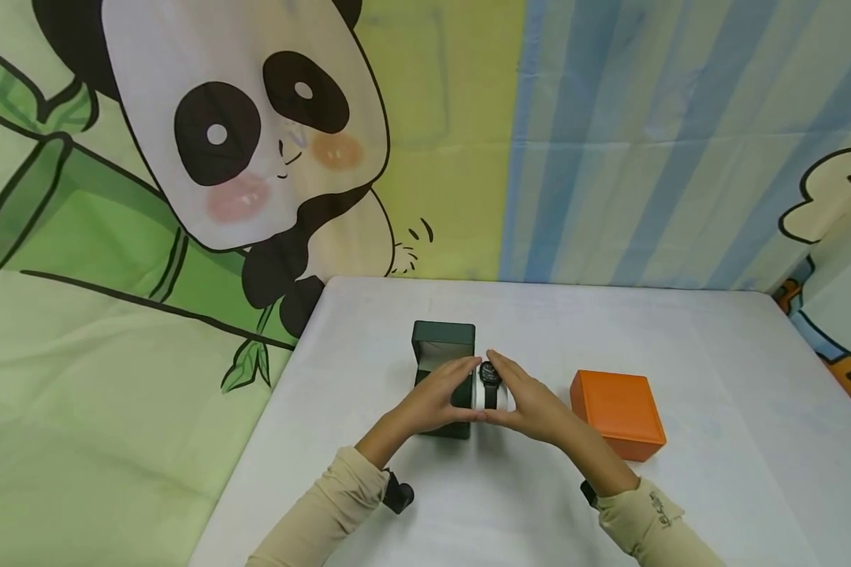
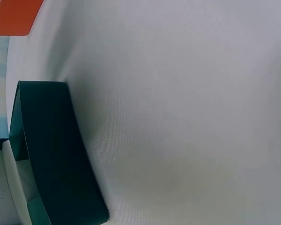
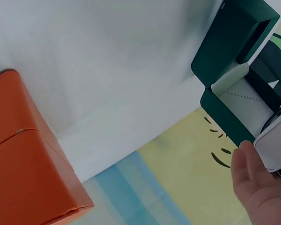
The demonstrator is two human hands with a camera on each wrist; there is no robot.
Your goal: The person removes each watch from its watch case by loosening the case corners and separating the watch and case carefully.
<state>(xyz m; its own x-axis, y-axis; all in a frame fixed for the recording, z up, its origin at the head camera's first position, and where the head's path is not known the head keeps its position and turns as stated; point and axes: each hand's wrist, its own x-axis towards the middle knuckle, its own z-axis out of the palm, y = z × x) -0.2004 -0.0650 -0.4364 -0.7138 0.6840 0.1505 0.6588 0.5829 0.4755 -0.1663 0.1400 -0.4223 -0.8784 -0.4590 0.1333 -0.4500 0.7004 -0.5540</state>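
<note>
Both hands, left [image 1: 436, 402] and right [image 1: 532, 402], fingers curled, clasp the watch [image 1: 489, 376] on its pillow beside the open green box [image 1: 441, 356]; the orange box [image 1: 618, 413] is closed.

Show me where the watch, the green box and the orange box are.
watch [image 1: 489, 373]: head view, on its dark round face.
green box [image 1: 443, 343]: head view, on its raised open lid.
orange box [image 1: 618, 407]: head view, on its closed top.

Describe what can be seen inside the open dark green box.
The green box shows a pale lining. The left hand covers much of its inside; the watch sits outside, beside it.
</note>
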